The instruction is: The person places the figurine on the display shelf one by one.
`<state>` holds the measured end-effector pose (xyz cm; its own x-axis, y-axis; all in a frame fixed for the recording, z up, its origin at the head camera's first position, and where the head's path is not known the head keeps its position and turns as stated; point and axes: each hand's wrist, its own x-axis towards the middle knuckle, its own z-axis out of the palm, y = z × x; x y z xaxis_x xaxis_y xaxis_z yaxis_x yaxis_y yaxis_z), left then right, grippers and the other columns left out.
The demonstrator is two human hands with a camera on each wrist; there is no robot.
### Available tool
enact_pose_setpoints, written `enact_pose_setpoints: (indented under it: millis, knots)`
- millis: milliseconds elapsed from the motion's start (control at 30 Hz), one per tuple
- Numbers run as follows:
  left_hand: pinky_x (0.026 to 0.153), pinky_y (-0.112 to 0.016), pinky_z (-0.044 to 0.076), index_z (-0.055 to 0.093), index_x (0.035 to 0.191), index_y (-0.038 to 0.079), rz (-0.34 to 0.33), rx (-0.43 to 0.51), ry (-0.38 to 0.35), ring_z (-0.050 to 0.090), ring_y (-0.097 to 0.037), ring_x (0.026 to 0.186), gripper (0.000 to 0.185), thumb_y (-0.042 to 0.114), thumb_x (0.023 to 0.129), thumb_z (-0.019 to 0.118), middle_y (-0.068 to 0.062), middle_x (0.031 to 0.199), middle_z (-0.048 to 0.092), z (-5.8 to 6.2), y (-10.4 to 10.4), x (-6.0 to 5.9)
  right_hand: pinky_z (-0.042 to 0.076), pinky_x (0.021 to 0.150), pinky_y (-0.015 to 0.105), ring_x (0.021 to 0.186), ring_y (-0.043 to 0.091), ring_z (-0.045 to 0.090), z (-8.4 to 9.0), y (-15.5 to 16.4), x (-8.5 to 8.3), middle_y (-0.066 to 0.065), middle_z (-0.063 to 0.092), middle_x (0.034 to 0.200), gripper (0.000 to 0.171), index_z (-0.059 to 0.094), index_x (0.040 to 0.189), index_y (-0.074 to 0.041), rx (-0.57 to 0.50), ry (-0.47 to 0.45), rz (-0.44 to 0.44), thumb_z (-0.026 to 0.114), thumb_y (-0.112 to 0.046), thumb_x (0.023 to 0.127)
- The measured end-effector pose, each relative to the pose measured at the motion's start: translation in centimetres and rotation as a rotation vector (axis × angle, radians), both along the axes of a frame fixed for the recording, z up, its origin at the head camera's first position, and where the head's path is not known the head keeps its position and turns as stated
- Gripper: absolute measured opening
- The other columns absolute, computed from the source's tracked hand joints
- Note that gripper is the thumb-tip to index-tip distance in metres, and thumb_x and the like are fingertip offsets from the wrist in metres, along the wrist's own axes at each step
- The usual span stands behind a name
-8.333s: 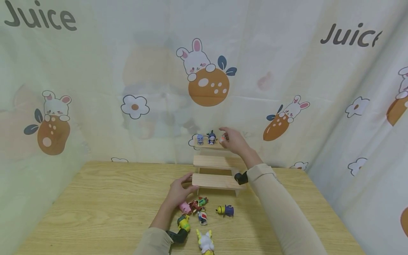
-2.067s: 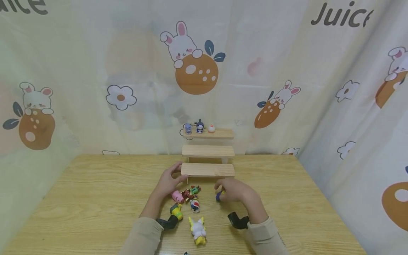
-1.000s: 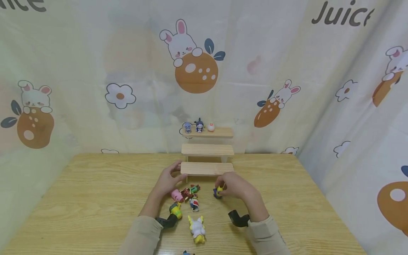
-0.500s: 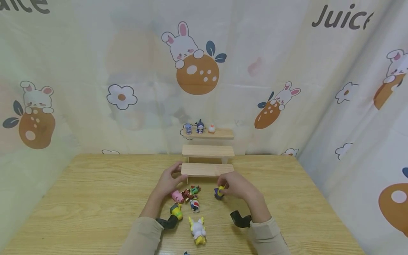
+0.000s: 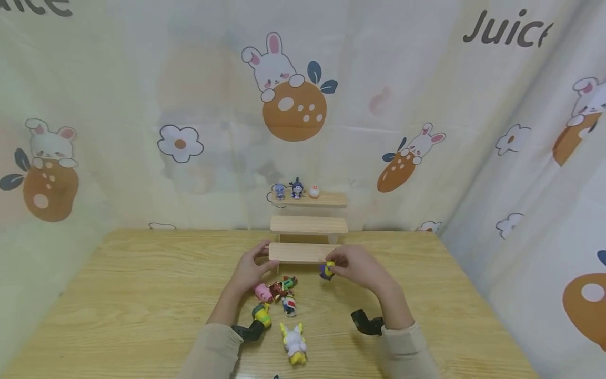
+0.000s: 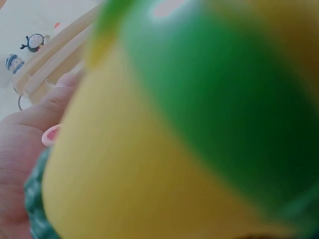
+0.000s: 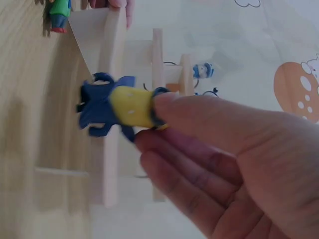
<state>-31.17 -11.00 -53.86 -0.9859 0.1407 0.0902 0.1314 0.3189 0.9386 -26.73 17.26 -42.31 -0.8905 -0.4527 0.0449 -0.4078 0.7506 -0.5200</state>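
My right hand (image 5: 362, 268) pinches a yellow-and-blue toy figurine (image 5: 326, 270) by one end, between thumb and fingers. It hangs just in front of the lowest step's right part; in the right wrist view the figurine (image 7: 117, 107) lies sideways across that step. My left hand (image 5: 248, 271) grips the left end of the three-tier wooden display stand (image 5: 300, 252) at its lowest step. Three small figurines stand on the top step: a blue one (image 5: 280, 191), a dark blue one (image 5: 296, 188) and a white one (image 5: 314, 191). A blurred yellow-and-green figurine (image 6: 114, 149) fills most of the left wrist view.
Below the stand lie a pink figurine (image 5: 263, 292), a brown-red one (image 5: 278, 289), a green one (image 5: 290, 282) and a white-red-blue one (image 5: 289, 304). A white-yellow figurine (image 5: 294, 343) lies nearer. A patterned curtain (image 5: 213, 105) hangs behind the wooden table (image 5: 156, 295).
My right hand left the white figurine on the top step and took the yellow-and-blue figurine from the table. It has since turned and risen towards the lowest step. My left hand stays put.
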Motion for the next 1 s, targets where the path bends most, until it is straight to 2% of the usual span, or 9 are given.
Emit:
enact_pose_setpoints:
  millis: [267, 400, 567, 767, 1000]
  knots:
    - [0.109, -0.054, 0.032, 0.044, 0.142, 0.018, 0.001, 0.002, -0.002, 0.049, -0.030, 0.126, 0.073, 0.039, 0.080, 0.075, -0.007, 0.123, 0.062, 0.0, -0.2, -0.3, 0.055, 0.081, 0.035, 0.094, 0.023, 0.067, 3.8, 0.5, -1.7, 0.011, 0.069, 0.108, 0.027, 0.066, 0.114, -0.002, 0.024, 0.086, -0.030, 0.066, -0.011, 0.089]
    - [0.108, -0.054, 0.033, 0.044, 0.142, 0.018, 0.002, 0.001, -0.002, 0.050, -0.030, 0.125, 0.072, 0.038, 0.080, 0.074, -0.008, 0.122, 0.063, 0.1, -0.1, -0.1, 0.056, 0.081, 0.036, 0.094, 0.025, 0.068, 5.7, 0.6, -3.2, 0.014, 0.069, 0.109, 0.028, 0.066, 0.115, -0.001, 0.080, 0.145, -0.051, 0.066, -0.011, 0.089]
    - [0.108, -0.054, 0.033, 0.045, 0.142, 0.018, -0.001, -0.010, -0.005, 0.050, -0.030, 0.126, 0.071, 0.039, 0.080, 0.074, -0.007, 0.122, 0.063, 0.0, 0.0, -0.1, 0.055, 0.082, 0.038, 0.096, 0.026, 0.068, 7.5, 0.3, -5.4, 0.015, 0.069, 0.111, 0.032, 0.063, 0.119, -0.001, 0.125, 0.202, -0.124, 0.065, -0.013, 0.090]
    - [0.108, -0.054, 0.033, 0.046, 0.141, 0.019, 0.000, -0.008, -0.006, 0.049, -0.030, 0.126, 0.072, 0.040, 0.079, 0.075, -0.007, 0.123, 0.063, -0.1, -0.2, -0.2, 0.055, 0.081, 0.040, 0.095, 0.027, 0.068, 8.9, -0.1, -8.4, 0.016, 0.069, 0.108, 0.029, 0.064, 0.115, -0.001, 0.140, 0.273, -0.188, 0.066, -0.016, 0.090]
    - [0.106, -0.054, 0.035, 0.046, 0.141, 0.016, -0.002, 0.023, 0.001, 0.052, -0.032, 0.123, 0.070, 0.035, 0.080, 0.075, -0.010, 0.122, 0.063, 0.2, -0.1, 0.1, 0.054, 0.084, 0.041, 0.098, 0.029, 0.068, 9.6, -0.5, -10.7, 0.017, 0.068, 0.112, 0.029, 0.064, 0.116, 0.000, 0.150, 0.275, -0.208, 0.064, -0.015, 0.091]
